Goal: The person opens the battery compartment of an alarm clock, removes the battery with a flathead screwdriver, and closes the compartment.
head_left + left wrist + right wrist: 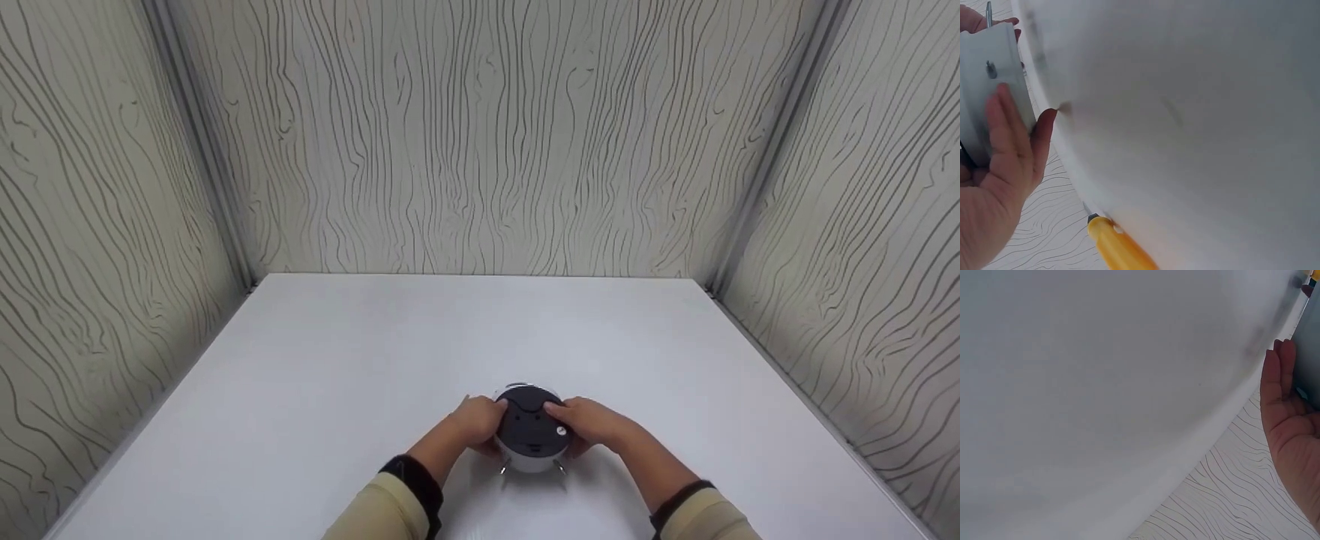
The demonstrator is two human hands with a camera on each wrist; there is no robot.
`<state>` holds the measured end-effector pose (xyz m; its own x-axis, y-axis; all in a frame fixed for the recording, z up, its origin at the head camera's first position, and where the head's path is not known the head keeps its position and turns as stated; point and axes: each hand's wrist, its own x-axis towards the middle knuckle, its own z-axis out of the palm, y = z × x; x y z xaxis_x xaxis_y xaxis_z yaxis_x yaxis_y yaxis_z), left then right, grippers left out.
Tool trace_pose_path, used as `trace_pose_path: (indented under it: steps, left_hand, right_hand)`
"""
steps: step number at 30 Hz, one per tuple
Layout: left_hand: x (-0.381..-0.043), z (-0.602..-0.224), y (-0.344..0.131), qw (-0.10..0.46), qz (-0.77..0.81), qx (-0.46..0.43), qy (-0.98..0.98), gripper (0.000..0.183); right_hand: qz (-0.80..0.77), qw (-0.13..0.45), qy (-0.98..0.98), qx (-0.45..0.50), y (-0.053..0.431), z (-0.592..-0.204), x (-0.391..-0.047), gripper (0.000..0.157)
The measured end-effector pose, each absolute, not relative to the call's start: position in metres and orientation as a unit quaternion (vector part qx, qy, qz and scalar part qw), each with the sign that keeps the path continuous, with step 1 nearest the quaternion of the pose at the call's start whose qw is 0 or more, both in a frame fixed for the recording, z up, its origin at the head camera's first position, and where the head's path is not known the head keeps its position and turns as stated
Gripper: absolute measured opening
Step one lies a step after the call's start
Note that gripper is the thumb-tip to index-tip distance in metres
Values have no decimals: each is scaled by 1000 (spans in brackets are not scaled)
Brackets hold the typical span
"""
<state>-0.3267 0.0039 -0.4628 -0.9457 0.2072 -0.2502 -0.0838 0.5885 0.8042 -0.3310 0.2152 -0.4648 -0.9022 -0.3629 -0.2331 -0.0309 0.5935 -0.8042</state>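
A round white alarm clock (pixel 534 435) with a black back and two short metal legs is tilted back-side up, close over the white table. My left hand (pixel 478 421) grips its left side, thumb on the edge of the black back and fingers along the white casing (pixel 974 95). From the opposite side my right hand (pixel 592 421) holds it in the same way, its thumb on the black back near a curved seam. In the right wrist view, straight fingers lie against the casing (pixel 1307 354). The clock's front face is hidden.
A screwdriver with a yellow handle (pixel 1117 247) shows low in the left wrist view, by the table surface. The white tabletop (pixel 360 337) spreads around the hands. Panels with a wood-grain pattern (pixel 480 135) enclose it at the back and both sides.
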Motion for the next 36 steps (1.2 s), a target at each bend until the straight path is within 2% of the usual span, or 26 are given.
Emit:
trace_pose_path:
  steps: [6,13,17,36]
  left_hand:
    - [-330,-465,4,145,412,56,898,41]
    - [-333,-463,5,191,443,11,876,44]
    - [-334,-464,4,199,448,-6,871,45]
    - [-336,-468,0,186,441,5,878,44]
  right_hand:
    - [-436,191,871,-117,214,-465,-330,57]
    - [-437,190,874,-95,212,-469,-330,58]
    - [-432,189,877,-92,210,-470,-331,58]
    - [-405,196,889,-87,205,-471,-335,56]
